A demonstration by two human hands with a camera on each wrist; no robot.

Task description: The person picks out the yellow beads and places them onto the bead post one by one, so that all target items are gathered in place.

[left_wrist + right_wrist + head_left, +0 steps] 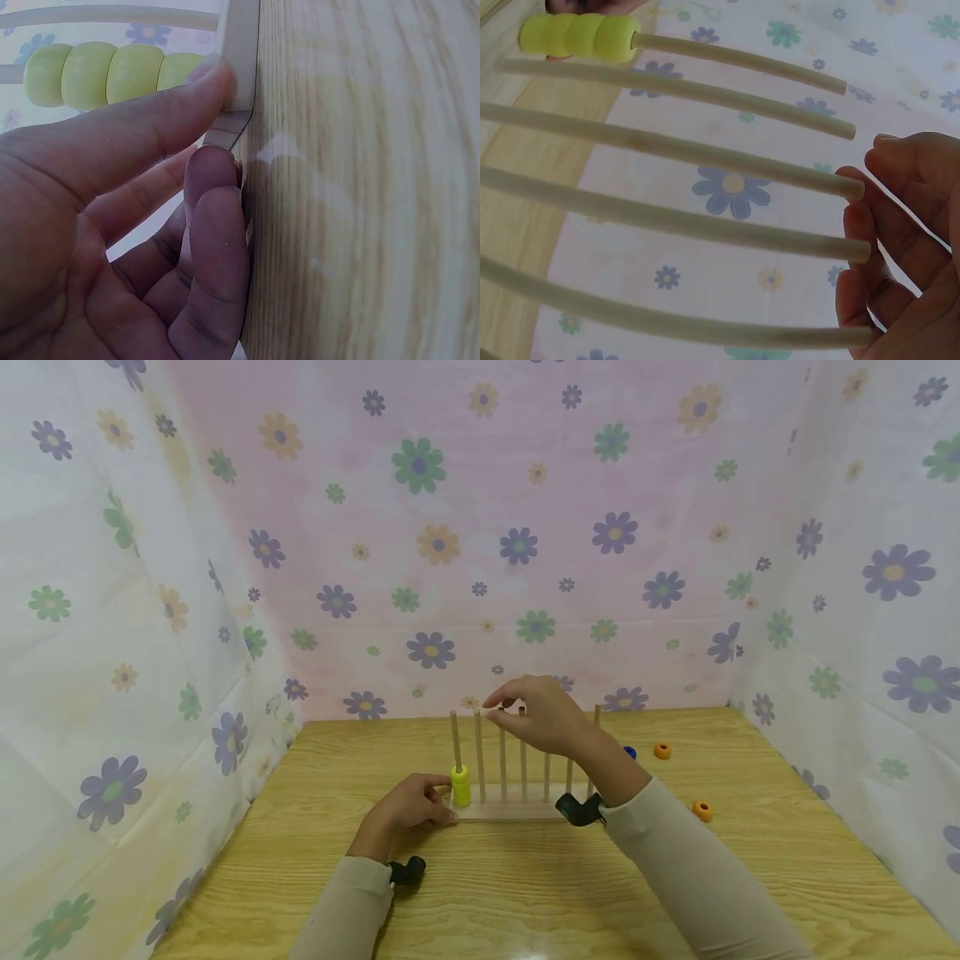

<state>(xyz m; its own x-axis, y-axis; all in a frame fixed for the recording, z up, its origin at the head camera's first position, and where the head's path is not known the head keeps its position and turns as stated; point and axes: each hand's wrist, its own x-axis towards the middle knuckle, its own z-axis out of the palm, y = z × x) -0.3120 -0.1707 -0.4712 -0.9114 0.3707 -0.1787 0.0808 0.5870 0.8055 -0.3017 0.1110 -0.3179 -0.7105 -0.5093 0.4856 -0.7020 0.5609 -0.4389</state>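
A wooden peg rack (510, 811) with several upright rods stands on the table. Several yellow beads (461, 787) are stacked on its leftmost rod. My left hand (408, 802) grips the left end of the rack's base, beside the beads; in the left wrist view the thumb (150, 124) lies along the base end and the other fingers bend below it. Above the rods hovers my right hand (551, 714), thumb and index finger apart near the rod tops, holding nothing. In the right wrist view its fingers (900, 225) are loosely bent by the rod ends.
Two orange beads (662, 751) lie on the table right of the rack. A blue bead (630, 752) shows partly behind the right forearm. Flowered cloth (525, 527) walls the wooden table (525, 893) at the back and both sides.
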